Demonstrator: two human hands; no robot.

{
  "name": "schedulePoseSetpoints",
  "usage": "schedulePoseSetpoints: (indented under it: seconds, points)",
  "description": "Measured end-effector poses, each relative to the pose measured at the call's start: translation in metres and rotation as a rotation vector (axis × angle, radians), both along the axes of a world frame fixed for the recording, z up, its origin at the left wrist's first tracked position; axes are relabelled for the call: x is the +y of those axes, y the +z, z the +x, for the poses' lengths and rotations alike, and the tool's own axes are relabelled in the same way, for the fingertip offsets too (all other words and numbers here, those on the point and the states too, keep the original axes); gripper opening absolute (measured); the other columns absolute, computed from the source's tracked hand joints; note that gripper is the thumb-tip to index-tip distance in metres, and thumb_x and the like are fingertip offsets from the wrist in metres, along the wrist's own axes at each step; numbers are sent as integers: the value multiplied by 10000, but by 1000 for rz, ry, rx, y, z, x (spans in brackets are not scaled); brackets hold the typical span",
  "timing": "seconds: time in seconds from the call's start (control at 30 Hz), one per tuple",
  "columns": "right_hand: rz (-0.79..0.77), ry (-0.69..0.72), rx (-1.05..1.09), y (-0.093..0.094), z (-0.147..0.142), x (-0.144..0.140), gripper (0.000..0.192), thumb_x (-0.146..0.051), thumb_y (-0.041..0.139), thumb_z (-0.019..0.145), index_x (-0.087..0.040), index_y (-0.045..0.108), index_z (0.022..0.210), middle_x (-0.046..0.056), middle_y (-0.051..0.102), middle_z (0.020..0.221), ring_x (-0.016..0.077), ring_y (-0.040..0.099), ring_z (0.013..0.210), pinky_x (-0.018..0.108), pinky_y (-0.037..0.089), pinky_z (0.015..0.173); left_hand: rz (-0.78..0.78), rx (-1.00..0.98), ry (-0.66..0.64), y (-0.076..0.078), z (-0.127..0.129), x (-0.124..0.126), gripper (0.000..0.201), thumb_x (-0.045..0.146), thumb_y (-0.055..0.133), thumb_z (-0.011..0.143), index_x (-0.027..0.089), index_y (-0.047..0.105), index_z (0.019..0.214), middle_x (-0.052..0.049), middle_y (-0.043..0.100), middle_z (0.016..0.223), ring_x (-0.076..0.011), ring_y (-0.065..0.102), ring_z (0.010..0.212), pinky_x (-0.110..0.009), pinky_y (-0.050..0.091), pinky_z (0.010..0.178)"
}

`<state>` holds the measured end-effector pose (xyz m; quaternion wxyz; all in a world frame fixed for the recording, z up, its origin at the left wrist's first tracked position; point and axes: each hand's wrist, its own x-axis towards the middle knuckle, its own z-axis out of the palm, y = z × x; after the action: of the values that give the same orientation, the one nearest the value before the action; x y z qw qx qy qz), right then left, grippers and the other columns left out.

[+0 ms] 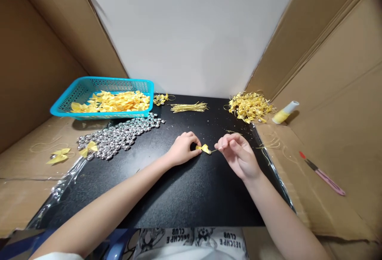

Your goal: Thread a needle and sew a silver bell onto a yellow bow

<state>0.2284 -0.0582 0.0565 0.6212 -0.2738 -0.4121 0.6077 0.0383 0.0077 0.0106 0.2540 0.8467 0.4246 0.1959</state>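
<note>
Brown cardboard walls (334, 77) stood on the left and on the right of my place, and a pale wall closed the far side. Between them lay the black work mat (167, 188), and both my forearms rested over its near part. At the far left, partly on the mat's edge, was the turquoise basket (89, 87) with many yellow ribbon bows inside. Just near of the basket a heap of silver beads (119, 136) spread on the mat, and one yellow bow lay on its left end. At the far right corner was a pile of finished gold bows (250, 107), and between it and the basket lay a bundle of gold wires (189, 107). On the cardboard floor at the right I saw a yellow glue bottle (285, 113) lying on its side, and nearer to me a pink tool with a red tip (324, 176). A loose yellow bow (59, 156) lay on the cardboard at the left. In the middle of the mat my left hand (182, 149) pinched the small yellow bow (204, 148) with its fingertips closed on it. My right hand (238, 156) was just beside, fingers closed on a thin wire that came out from this bow.
</note>
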Motion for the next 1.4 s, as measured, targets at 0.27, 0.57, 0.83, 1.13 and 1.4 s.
schedulePoseSetpoints:
  seconds: [0.27,0.57,0.83,1.13,1.4]
  points:
    - [65,-66,-155,3,2,-8,59,-349,766,790,-291,756,793,-23,646,679,118,604,624,276,523,642,-296,-312,101,3,-2,-9,145,295,673,800,165,719,846,-16,713,748,-129,578,642,-247,420,624]
    - [281,-326,-1031,-13,-7,-6,163,-156,585,889,-180,642,739,4,628,699,129,584,650,263,452,626,-743,-769,213,0,0,-21,280,305,787,697,136,722,910,-54,753,845,-127,663,711,-252,508,713]
    - [511,-426,-1194,-17,-10,-4,271,-82,576,806,-181,457,584,12,489,676,156,469,721,294,397,666,-866,-895,290,11,2,-28,206,266,808,668,141,711,800,-23,733,764,-104,637,674,-219,496,668]
    - [516,-364,-1146,-22,-12,-5,313,-54,544,804,-191,382,574,-38,395,573,112,398,581,278,340,588,-744,-830,297,15,6,-38,211,278,788,703,142,726,852,-50,756,812,-134,672,710,-229,526,671]
    - [517,-382,-1149,-22,-13,-5,316,-69,533,808,-201,376,568,-38,389,577,112,397,563,275,333,564,-683,-766,313,16,6,-40,174,287,790,692,135,726,747,-44,742,710,-121,638,599,-212,486,560]
